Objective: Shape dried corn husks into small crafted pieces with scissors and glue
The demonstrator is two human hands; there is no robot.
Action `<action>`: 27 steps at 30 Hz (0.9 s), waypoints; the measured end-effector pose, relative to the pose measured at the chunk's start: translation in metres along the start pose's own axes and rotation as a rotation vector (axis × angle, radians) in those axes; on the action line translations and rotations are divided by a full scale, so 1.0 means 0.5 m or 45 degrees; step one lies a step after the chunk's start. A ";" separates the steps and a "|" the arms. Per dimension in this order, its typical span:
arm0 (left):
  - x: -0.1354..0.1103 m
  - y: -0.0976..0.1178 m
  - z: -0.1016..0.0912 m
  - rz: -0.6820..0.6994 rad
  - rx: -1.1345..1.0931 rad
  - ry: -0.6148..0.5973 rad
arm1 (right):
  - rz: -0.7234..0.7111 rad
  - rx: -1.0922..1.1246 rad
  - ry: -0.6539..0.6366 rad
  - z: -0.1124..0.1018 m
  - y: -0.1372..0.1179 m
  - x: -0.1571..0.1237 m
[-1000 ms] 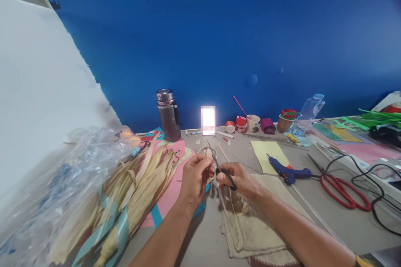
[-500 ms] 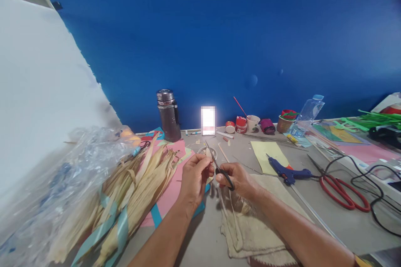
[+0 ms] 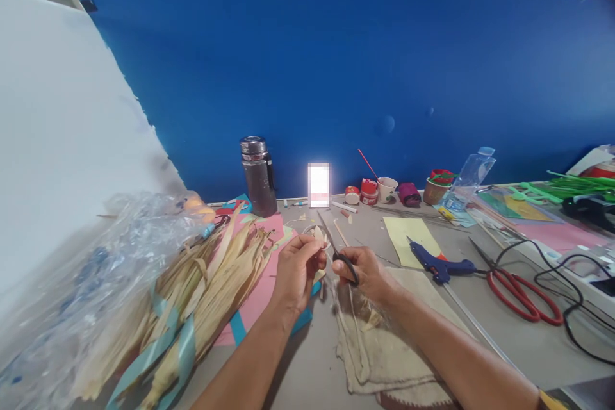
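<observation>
My left hand [image 3: 298, 269] is closed in a pinch, with a small pale piece, apparently corn husk [image 3: 326, 244], at the fingertips. Black-handled scissors [image 3: 346, 269] sit in my right hand [image 3: 368, 274], thumb and fingers wrapped round the loops. Their blades point up and away, just right of my left fingertips. Behind my left hand is a small round bowl [image 3: 330, 235] with pale scraps, partly hidden by the fingers. A bundle of dried corn husks [image 3: 225, 269] lies to the left, over pink paper [image 3: 257, 288]. Folded beige cloth [image 3: 398, 346] is under my right forearm.
Clear plastic wrapping [image 3: 120, 269] covers the far left. A dark flask [image 3: 259, 179] stands at the back, with paint jars [image 3: 369, 192] and a paper cup [image 3: 387, 190] farther right. On the right lie a blue glue gun [image 3: 442, 266], red-handled scissors [image 3: 523, 295] and black cable [image 3: 574, 307].
The scissors have shifted slightly right, and the gap between the blades and my left fingers is a little wider. My left hand keeps its pinch.
</observation>
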State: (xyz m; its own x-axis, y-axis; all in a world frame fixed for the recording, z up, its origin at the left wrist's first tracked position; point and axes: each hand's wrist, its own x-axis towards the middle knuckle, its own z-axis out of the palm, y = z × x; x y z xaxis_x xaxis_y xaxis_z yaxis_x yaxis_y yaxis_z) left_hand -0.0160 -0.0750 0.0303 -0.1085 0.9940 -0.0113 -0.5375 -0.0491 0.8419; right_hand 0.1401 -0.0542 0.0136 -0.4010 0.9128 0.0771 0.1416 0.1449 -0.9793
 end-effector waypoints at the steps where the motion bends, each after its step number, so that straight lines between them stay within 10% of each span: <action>1: -0.001 -0.001 0.000 -0.007 0.000 0.000 | -0.009 0.015 0.045 -0.002 0.002 0.003; 7: -0.008 -0.008 0.005 -0.171 0.081 -0.108 | -0.075 0.377 0.275 -0.017 -0.007 0.012; 27: -0.031 -0.022 0.001 -0.820 -0.155 -0.567 | -0.124 0.522 -0.008 -0.036 -0.023 -0.015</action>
State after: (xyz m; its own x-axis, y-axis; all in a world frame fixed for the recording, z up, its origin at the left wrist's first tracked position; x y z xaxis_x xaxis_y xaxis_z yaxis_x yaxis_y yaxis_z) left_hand -0.0079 -0.0900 0.0218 0.5860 0.7747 -0.2378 -0.4709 0.5643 0.6780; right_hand 0.1576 -0.0558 0.0276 -0.4006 0.8997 0.1735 -0.2688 0.0656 -0.9610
